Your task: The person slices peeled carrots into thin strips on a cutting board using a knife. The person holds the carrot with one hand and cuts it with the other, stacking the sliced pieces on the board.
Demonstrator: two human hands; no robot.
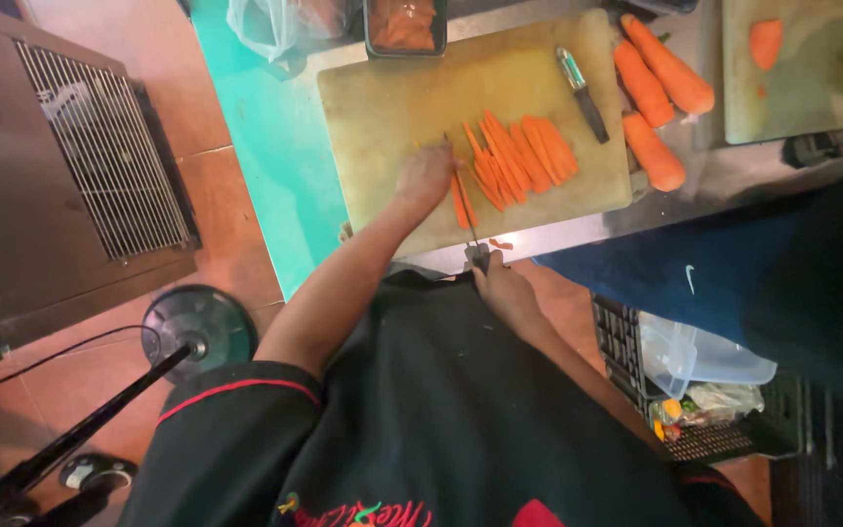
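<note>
My left hand point(424, 177) presses down on a carrot slice point(461, 202) at the near edge of a pale cutting board point(392, 98). My right hand point(501, 288) grips the dark handle of a knife point(468, 221), whose thin blade runs up alongside the slice by my left fingers. A fan of long flat carrot slices point(524, 154) lies on the board just right of my left hand. A peeler point(582, 93) with a black handle rests further right on the board.
Three whole peeled carrots point(654, 88) lie on the steel counter point(734, 176) right of the board. A second board point(812, 68) with a carrot piece is at the top right. A dark tray point(404, 24) and plastic bag point(275, 24) sit behind. A fan stand point(197, 327) is on the floor at left.
</note>
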